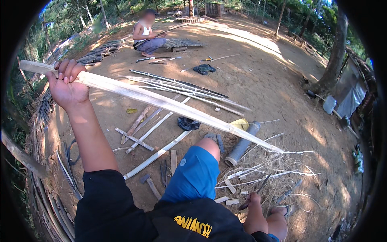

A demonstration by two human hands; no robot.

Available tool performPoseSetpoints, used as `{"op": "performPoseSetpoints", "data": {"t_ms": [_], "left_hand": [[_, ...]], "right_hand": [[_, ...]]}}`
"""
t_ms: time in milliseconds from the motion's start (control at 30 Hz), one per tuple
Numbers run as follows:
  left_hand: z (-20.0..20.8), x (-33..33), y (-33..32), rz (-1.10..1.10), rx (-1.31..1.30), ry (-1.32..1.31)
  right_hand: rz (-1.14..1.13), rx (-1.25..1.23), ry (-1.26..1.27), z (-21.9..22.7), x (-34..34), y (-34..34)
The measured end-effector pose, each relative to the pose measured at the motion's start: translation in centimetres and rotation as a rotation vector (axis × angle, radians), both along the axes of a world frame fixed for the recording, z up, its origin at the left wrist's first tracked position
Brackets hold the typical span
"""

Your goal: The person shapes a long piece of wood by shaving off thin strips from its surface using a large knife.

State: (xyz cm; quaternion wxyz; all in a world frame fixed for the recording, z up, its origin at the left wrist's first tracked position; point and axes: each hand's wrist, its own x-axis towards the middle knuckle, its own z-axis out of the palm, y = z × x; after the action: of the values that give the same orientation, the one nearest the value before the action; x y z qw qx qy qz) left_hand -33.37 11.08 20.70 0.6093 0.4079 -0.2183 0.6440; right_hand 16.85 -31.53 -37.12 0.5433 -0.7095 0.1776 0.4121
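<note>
My left hand (71, 86), raised at the upper left, is closed around a long pale split bamboo strip (169, 104). The strip slopes down to the right, and its far end hangs over a heap of thin shavings (262, 161). Low on the right, beside my leg, my right hand (253, 199) is wrapped around the handle of a knife (264, 183). Its narrow dark blade points up and to the right, apart from the strip. Beneath the strip lies a thick grey bamboo tube (242, 144), partly covered by it.
Several bamboo poles (189, 90) lie on the dirt beyond the strip. Closer in are a black plastic bag (188, 123), a hammer (151, 186) and loose slats (157, 155). Another person (148, 38) squats far off, holding a stick. A tree trunk (335, 56) stands at right.
</note>
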Motion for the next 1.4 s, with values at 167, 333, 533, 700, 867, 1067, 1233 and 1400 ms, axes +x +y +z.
{"op": "performPoseSetpoints", "data": {"t_ms": [167,333,533,700,867,1067,1233,1400], "left_hand": [[-4.0,8.8,-0.7,0.002,-0.020,-0.121],[-8.9,19.0,-3.2,0.040,-0.153,-0.033],[-12.3,20.0,-5.4,-0.016,-0.102,0.065],[-12.4,19.6,-7.2,-0.110,0.060,0.109],[-12.7,19.1,-9.2,-0.182,0.152,0.114],[-13.0,19.2,-12.0,-0.186,0.222,0.094],[-13.6,18.7,-14.1,-0.064,0.098,0.074],[-13.9,18.5,-15.7,-0.066,0.031,0.118]], "right_hand": [[-0.038,-0.136,-0.135,0.6,-0.6,-0.7],[-0.073,-0.005,-0.130,3.1,-1.2,1.2],[-0.016,-0.078,-0.579,11.5,-2.2,3.3],[0.060,0.083,-0.953,19.6,-5.6,4.3],[0.069,-0.007,-0.886,20.0,-7.6,4.5],[0.225,-0.012,-0.830,24.2,-11.0,6.9],[0.634,-0.007,-1.109,30.8,-14.1,10.3],[0.634,-0.034,-1.093,29.1,-12.3,11.0]]}}
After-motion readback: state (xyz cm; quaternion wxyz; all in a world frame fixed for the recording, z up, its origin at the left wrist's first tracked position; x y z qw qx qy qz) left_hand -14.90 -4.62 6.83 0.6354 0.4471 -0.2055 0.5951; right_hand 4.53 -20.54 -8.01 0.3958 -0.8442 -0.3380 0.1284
